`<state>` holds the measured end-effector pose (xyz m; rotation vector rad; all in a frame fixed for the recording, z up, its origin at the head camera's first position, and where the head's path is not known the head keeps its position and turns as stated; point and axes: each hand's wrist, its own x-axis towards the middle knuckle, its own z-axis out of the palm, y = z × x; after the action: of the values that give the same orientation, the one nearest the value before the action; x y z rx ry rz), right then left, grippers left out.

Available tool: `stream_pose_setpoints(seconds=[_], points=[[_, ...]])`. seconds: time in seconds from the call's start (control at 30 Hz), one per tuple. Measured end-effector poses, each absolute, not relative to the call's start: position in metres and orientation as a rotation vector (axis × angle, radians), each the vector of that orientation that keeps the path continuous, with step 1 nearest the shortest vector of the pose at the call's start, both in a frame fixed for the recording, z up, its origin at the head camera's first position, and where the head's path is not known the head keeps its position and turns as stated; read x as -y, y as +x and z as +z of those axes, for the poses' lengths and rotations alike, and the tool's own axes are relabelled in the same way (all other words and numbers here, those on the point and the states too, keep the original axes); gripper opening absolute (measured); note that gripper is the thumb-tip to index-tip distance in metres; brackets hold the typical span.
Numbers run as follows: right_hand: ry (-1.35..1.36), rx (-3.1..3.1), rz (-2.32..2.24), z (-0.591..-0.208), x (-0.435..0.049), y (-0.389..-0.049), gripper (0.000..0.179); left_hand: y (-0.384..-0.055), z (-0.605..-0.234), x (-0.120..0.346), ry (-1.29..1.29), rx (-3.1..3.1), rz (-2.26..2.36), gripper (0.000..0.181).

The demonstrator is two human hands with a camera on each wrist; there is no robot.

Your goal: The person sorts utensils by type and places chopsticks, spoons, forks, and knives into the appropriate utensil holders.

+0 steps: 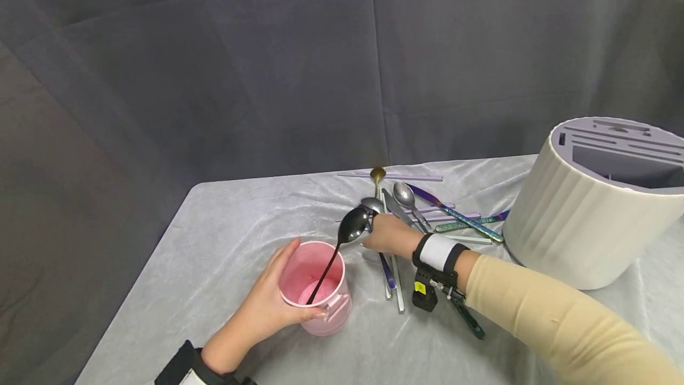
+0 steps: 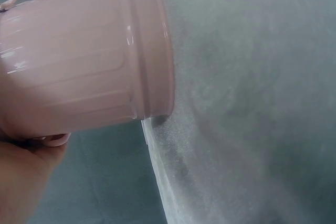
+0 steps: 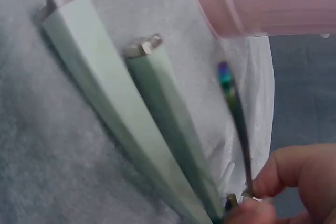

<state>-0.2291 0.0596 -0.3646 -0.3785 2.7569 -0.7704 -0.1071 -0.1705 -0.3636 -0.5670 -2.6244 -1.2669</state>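
Note:
A pink cup (image 1: 327,321) with small side handles stands upright on the cloth, and my left hand (image 1: 267,302) grips it round its side. Leaning inside is a black spoon (image 1: 352,226), bowl up over the rim. Just right of that bowl, my right hand (image 1: 392,235) reaches into loose cutlery. Its thumb and finger pinch a slim iridescent piece of cutlery (image 3: 240,124); the purple-blue end (image 1: 389,275) shows below the hand. I cannot tell its kind, since the fingers hide the rest. Two pale square-sided handles (image 3: 126,108) lie beside it.
Silver spoons (image 1: 404,195), a gold spoon (image 1: 377,174), a purple-blue knife (image 1: 454,214) and lilac sticks (image 1: 417,177) lie scattered behind the right hand. A white ribbed holder (image 1: 566,236) with a slotted lilac top stands at the right. A dark green handle (image 1: 471,321) lies under the right forearm.

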Motion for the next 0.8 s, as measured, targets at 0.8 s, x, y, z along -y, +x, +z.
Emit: stream_pose_setpoints(seconds=[0.8], points=[[-0.285, -2.136, -1.336, -0.351, -0.094, -0.221, 0.016, -0.108, -0.364, 0.171, -0.584, 2.631, -1.281, 0.110]])
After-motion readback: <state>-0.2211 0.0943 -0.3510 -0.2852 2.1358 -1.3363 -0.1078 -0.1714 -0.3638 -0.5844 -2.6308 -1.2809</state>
